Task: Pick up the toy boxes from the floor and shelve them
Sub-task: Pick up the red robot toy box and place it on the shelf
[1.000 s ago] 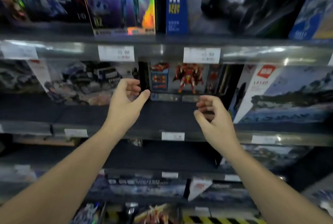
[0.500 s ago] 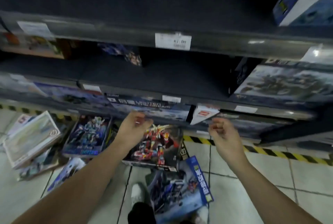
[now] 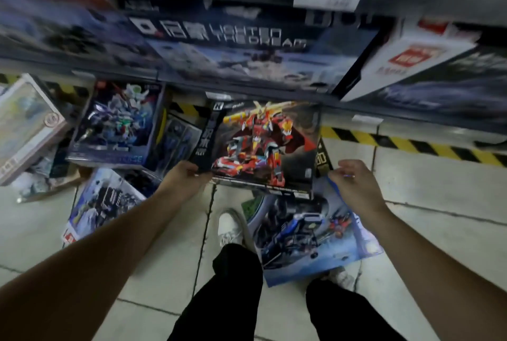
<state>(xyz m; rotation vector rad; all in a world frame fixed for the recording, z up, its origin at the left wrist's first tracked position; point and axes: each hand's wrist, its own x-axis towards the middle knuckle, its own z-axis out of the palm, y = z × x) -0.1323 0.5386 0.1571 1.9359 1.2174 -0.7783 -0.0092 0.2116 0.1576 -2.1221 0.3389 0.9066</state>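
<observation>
**Down from the shelf, on to the next box**

A second ago both hands were up at the shelving; now the view has swung to the floor (image 3: 428, 203) and the left hand (image 3: 186, 177) has arrived on the red robot box (image 3: 263, 146). It has the lower-left corner, thumb on top and fingers curled under the edge. That reads as the next pick-up starting, not yet a lift.

The box lies tilted just below the bottom shelf (image 3: 439, 124), its near edge overlapping the blue car box (image 3: 315, 242), with the purple robot box (image 3: 118, 124) just to its left.

The right hand (image 3: 354, 187) has dropped in too, but it sits just beside the box's lower-right corner with its fingers loosely curled around nothing I can make out. Both forearms reach forward and down, wrists roughly level on either side of the box — one hand on, one to come. Plenty of boxes remain on the tiles.
</observation>
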